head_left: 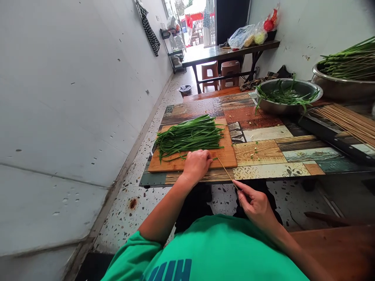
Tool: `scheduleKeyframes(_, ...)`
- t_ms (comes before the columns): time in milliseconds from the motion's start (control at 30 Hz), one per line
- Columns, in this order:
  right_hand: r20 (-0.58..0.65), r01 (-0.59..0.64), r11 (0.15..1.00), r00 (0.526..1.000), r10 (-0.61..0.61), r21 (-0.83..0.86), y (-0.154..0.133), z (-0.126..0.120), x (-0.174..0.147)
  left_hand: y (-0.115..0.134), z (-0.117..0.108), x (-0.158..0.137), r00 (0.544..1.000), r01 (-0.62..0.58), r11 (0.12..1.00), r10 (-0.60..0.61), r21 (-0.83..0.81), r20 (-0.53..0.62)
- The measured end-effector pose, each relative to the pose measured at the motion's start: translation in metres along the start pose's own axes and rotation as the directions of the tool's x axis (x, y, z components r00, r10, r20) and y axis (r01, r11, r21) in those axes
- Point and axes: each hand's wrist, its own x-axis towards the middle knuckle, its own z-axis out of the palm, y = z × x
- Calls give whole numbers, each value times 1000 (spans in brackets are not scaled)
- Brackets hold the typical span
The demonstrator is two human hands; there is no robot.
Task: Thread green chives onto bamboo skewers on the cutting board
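A pile of long green garlic chives [190, 134] lies across a wooden cutting board [228, 156] on the table in front of me. My left hand [197, 166] is closed at the board's near edge, its fingers pinching chive stalks whose cut ends poke out to the right. Off the table's front edge, my right hand [254, 201] pinches a thin bamboo skewer [225, 169] between thumb and fingers. The skewer slants up to the left, its tip by the chive ends at my left hand. Whether the tip has pierced them I cannot tell.
Right of the board lie a black-handled knife [336, 142] and a bundle of bamboo skewers [348, 121]. Behind them stand a metal bowl [288, 107] with loose chives and a larger metal basin [340, 86] heaped with green skewered stalks. Small scraps dot the patterned table [263, 152].
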Motion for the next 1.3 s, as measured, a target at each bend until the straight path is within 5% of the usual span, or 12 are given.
scheduleKeyframes(567, 7, 26, 1000, 1000, -26, -18, 5, 4, 2, -4, 15, 11, 992, 10, 966, -42, -258, -118)
scheduleKeyframes(1300, -12, 28, 999, 1000, -28, -18, 3, 7, 3, -6, 17, 9, 987, -58, 949, 7, -311, -163)
